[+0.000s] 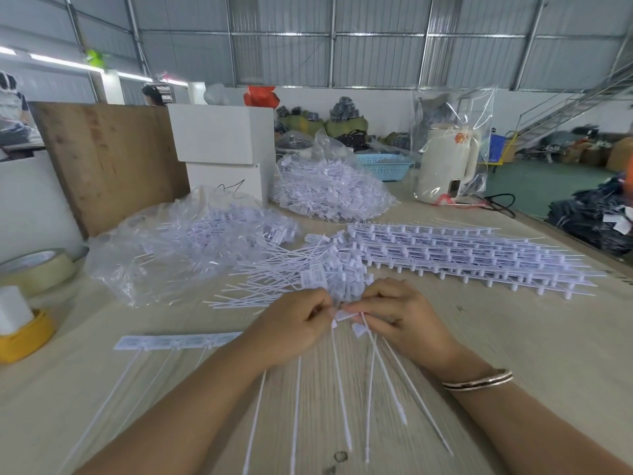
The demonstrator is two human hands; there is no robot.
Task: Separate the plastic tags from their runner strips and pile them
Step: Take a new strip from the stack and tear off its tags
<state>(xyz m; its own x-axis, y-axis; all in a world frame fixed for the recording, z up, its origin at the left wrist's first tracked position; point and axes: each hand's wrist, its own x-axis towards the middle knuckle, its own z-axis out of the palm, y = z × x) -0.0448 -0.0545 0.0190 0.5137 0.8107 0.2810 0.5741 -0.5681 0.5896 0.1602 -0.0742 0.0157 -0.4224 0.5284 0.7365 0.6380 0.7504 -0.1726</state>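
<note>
A white runner strip [178, 341] of plastic tags lies across the table, its long tails pointing toward me. My left hand [291, 329] grips the strip's right end. My right hand [400, 317] pinches a tag head [344, 315] at that end, with a few loose tag tails [383, 371] fanning out beneath it. Just beyond my hands lies a pile of separated tags [308, 269]. A stack of unseparated strips [462, 252] lies to the right of the pile.
Two clear plastic bags of tags [191, 241] [329, 190] sit behind the pile. A tape roll [37, 269] and a yellow holder [24, 337] are at the left edge. A white box [222, 135], a blue basket [385, 164] and a bagged kettle [445, 162] stand at the back.
</note>
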